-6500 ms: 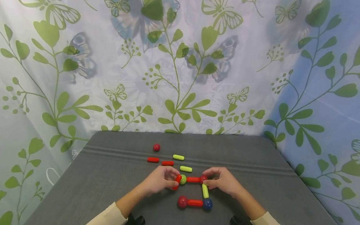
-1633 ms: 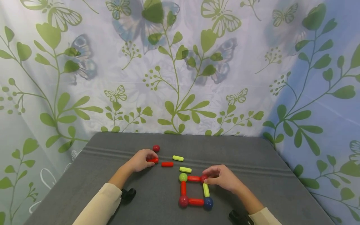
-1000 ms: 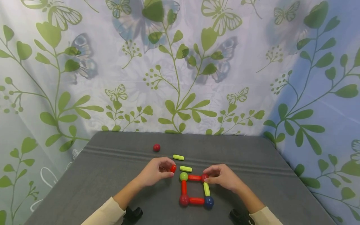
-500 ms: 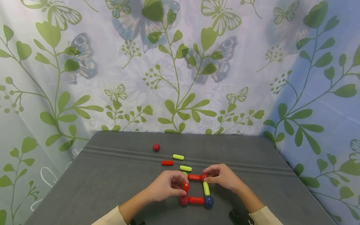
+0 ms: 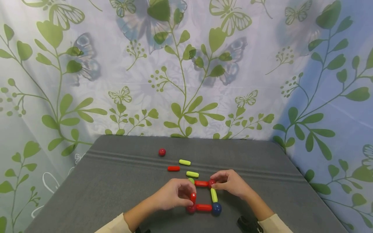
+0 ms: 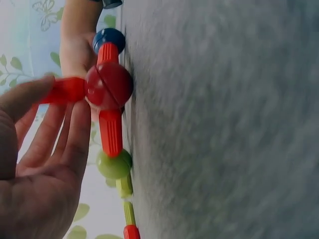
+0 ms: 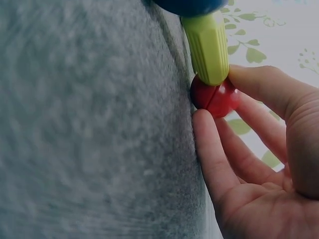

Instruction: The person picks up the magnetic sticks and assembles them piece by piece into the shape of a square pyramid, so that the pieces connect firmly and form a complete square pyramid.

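A square of magnetic rods and balls lies on the grey table, with a green ball [image 5: 191, 180], a blue ball [image 5: 216, 209] and two red balls at its corners. My left hand [image 5: 172, 194] pinches a red magnetic rod [image 5: 193, 196], which stands upright on the near-left red ball [image 5: 190, 208]. In the left wrist view that rod [image 6: 69, 90] touches the ball [image 6: 108, 85]. My right hand [image 5: 231, 185] holds the far-right red ball [image 7: 219, 97] between thumb and fingers, beside the yellow-green rod [image 7: 208, 47]. The left hand hides the square's left rod in the head view.
Beyond the square lie two yellow-green rods [image 5: 192, 174], a red rod [image 5: 173, 168] and a loose red ball [image 5: 162, 152]. The grey table [image 5: 116, 181] ends at a patterned curtain [image 5: 163, 81].
A red rod has joined the square's left side. My left hand has picked up the far-left red rod and brought it onto the near-left ball. The right hand stays at its corner.
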Motion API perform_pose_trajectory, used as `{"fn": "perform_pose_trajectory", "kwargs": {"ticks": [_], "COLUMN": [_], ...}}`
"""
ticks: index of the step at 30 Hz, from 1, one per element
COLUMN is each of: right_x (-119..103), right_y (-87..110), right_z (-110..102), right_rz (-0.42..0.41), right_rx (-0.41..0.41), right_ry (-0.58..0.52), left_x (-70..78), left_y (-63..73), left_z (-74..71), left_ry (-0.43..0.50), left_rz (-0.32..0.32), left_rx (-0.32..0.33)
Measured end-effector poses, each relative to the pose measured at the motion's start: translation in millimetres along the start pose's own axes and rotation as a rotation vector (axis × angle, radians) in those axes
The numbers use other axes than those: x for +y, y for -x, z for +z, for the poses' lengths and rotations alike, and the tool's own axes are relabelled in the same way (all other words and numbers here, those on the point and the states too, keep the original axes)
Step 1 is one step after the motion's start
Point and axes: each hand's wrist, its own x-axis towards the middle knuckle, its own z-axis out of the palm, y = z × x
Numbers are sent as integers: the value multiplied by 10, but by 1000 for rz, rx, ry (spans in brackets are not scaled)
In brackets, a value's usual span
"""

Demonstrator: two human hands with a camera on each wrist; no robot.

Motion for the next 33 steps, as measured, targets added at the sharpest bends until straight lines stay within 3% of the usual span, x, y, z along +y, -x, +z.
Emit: {"fn": "perform_pose_trajectory", "kwargs": {"ticks": [3,5,11,14,16,20,23,33], "right_x": [-22,-37,-104,-144,-170,-219,-232,-40], "right_y": [11,24,134,235,314,450,501,416], "right_z": [8,22,103,154,183,204,190,-107], "right_rz": [-7,-11,-25,-45,-60,-78,-82,8], "right_rx": [10,26,138,125,68,-88,-154,-99], "right_ry": [14,27,108,130,131,139,133,79], "left_x": [-5,-19,-115,-169,-203,-251,-257,-266], "left_y": [-27,-62,-220,-288,-330,-404,-436,-470], "left_z": [-68,-132,-294,-326,-331,-329,-328,-210], "left_ry": [2,-42,-381,-482,-515,-555,-553,-447], "left_rz": [17,33,59,38,19,-15,-30,-98], "left_rx": [-26,-10,153,150,124,87,86,161]}}
